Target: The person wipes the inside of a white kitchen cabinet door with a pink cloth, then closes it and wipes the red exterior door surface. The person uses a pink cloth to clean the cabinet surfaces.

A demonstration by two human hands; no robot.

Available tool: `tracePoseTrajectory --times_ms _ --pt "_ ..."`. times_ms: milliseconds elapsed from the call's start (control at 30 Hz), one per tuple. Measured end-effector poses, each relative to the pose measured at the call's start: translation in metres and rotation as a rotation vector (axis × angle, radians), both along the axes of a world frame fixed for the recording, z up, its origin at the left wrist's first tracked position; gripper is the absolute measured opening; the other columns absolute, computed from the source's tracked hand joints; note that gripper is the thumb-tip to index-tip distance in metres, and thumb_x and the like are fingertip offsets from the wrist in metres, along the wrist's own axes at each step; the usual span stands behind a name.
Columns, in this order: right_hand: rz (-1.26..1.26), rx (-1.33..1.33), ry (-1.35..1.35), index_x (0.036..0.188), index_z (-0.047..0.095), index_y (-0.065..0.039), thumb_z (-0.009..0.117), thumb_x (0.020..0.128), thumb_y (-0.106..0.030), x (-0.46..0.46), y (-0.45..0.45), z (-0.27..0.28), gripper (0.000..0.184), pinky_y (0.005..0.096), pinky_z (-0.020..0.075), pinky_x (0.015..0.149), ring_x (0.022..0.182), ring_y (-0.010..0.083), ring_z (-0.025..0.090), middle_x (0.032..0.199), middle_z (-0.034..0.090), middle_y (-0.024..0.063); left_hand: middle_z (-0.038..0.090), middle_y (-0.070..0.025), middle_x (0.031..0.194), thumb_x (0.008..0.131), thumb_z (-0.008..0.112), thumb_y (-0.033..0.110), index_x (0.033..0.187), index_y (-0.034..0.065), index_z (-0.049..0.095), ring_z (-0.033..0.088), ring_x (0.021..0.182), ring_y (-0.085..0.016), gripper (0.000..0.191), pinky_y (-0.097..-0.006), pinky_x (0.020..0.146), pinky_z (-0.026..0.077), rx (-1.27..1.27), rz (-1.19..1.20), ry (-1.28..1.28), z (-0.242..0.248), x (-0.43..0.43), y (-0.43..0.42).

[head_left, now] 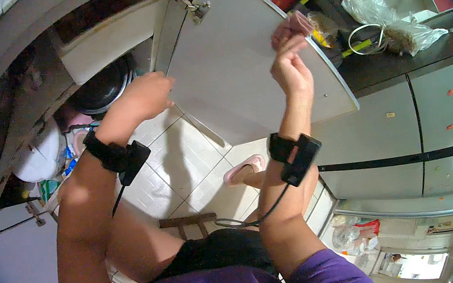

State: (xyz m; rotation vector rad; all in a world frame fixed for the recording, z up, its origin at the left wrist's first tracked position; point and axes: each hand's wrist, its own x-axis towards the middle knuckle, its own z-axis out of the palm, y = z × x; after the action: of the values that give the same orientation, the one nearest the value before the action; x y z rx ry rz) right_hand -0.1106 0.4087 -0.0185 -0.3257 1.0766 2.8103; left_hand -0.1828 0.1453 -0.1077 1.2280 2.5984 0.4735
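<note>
My right hand [292,67] is at the outer edge of an open grey cabinet door [233,62]. Its fingers are on a blurred pink cloth [291,28], which lies against that edge. My left hand [144,94] is at the mouth of the open cabinet, close to the door's hinged side. Its fingers look bent, and I cannot tell whether they touch the door or hold anything. Just behind it, inside the cabinet, is a dark round pan [106,86], partly covered by the hand and forearm.
A metal hinge [197,11] joins the door to the frame. Lower in the cabinet are a white rounded container [39,154] and several packets. A knotted plastic bag [400,21] lies on the dark counter [434,45]. Below me are white floor tiles [205,179] and a wooden stool [187,220].
</note>
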Motion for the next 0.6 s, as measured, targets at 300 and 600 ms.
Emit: tracePoseTrajectory --times_ms 300,600 --pt "-0.08 -0.017 -0.044 0.108 0.052 0.014 0.04 0.085 0.001 0.072 0.041 0.011 0.029 0.0369 0.0592 0.066 0.083 0.0326 0.065 0.095 0.062 0.0261 0.05 -0.0147 0.124 0.077 0.063 0.009 0.133 0.0104 0.039 0.05 0.112 -0.033 0.061 -0.0389 0.097 0.04 0.276 -0.164 0.087 0.009 0.031 0.041" --pt "-0.289 0.067 -0.051 0.106 0.053 0.014 0.037 0.086 0.003 0.138 0.075 0.006 0.028 0.0371 0.0591 0.067 0.084 0.0322 0.064 0.093 0.062 0.0252 0.049 -0.0139 0.126 0.076 0.064 0.006 0.134 0.0106 0.038 0.048 0.113 -0.032 0.064 -0.0391 0.097 0.04 0.243 -0.228 0.081 0.01 0.034 0.069"
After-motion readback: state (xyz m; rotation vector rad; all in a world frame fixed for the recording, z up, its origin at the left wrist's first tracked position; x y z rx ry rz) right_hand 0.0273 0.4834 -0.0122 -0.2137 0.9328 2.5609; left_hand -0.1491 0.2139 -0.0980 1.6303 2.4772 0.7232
